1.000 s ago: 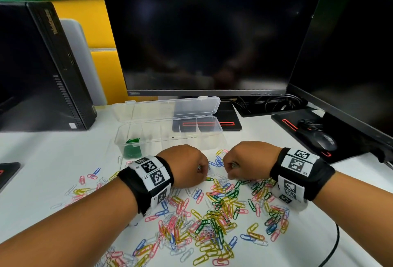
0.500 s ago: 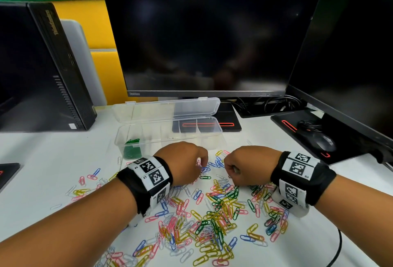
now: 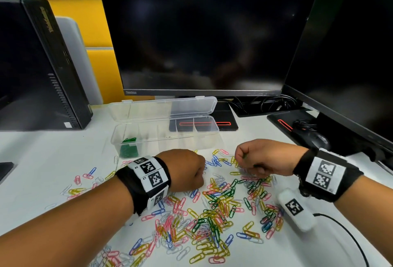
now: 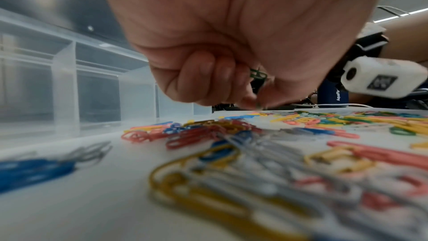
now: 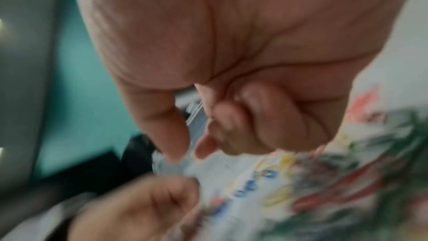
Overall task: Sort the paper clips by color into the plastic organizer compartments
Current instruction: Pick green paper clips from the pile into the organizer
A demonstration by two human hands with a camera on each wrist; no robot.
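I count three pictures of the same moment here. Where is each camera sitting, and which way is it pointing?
Head: worn on the head, facing forward and down at the paper clips, the plastic organizer and a monitor; both forearms, left hand and right hand show.
Left wrist: low over the table, looking along the left hand towards the organizer wall; curled fingers hold green clips.
Right wrist: blurred, looking along the right hand.
Shared: the clip pile appears in all three.

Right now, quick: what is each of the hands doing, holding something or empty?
Left hand: fingers curled, holding green paper clips in its fist.
Right hand: fingers curled; whether it holds a clip cannot be told, the wrist view is blurred.
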